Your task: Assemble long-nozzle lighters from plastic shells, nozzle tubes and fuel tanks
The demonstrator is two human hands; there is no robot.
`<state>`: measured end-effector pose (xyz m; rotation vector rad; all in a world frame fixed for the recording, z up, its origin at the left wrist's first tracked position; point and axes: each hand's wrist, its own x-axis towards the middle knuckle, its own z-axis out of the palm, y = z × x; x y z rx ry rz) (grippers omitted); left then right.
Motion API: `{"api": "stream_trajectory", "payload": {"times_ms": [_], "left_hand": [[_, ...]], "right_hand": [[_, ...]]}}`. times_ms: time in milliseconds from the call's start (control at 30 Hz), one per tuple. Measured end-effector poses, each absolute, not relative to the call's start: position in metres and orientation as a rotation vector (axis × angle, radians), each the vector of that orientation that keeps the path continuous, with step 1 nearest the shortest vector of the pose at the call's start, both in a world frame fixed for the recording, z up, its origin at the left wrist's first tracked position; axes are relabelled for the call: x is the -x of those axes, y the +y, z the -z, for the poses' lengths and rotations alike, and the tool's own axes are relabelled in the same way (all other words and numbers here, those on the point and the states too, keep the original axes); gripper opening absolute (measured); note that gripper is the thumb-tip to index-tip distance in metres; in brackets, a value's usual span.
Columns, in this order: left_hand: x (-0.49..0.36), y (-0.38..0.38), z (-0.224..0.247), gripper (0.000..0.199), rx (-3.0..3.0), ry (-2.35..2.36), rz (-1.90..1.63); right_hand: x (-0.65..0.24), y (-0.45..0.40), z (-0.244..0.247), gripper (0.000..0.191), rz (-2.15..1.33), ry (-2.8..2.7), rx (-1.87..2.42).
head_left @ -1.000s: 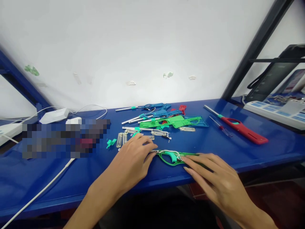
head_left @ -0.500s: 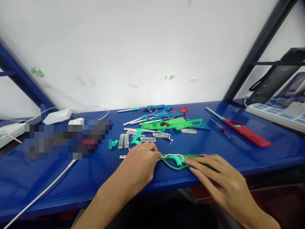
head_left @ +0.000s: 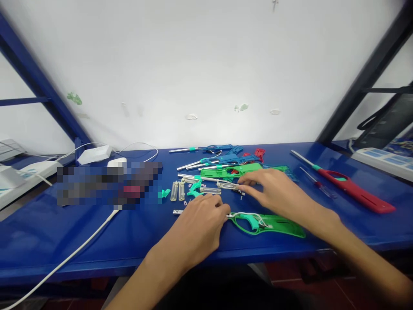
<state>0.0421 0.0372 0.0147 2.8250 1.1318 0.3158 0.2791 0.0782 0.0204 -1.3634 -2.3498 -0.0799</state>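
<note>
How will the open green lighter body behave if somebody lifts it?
The green lighter body looks like thin plastic, so probably light and fairly stiff. The white wire curves loosely over it and may flop. The turquoise trigger sits uncovered, so it might fall out if tipped.

Tabletop (head_left: 129, 241) glossy blue; lighter casing (head_left: 284, 227) green plastic.

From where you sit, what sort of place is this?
Probably a small assembly or repair bench: green casing open under the left hand, loose clear cartridges nearby, and a screwdriver lying on the blue table.
</note>
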Motion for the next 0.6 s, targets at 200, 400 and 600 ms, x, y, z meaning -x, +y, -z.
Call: {"api": "stream_trajectory", "payload": {"times_ms": [200, 400, 600], "left_hand": [[-0.023, 0.044, -0.030, 0.020, -2.825, 1.364, -0.570], [0.039, 0.065, -0.058, 0.024, -2.646, 1.960, -0.470], [0.063, 0.072, -0.062, 0.029, -2.446, 2.049, -0.337]], "right_hand": [[-0.265, 0.109, -0.040, 0.030, 0.111, -2.495, 1.221], [-0.261, 0.113, -0.040, 0.036, 0.113, -2.505, 1.184], [-0.236, 0.106, -0.036, 0.036, 0.059, -2.650, 1.037]]}}
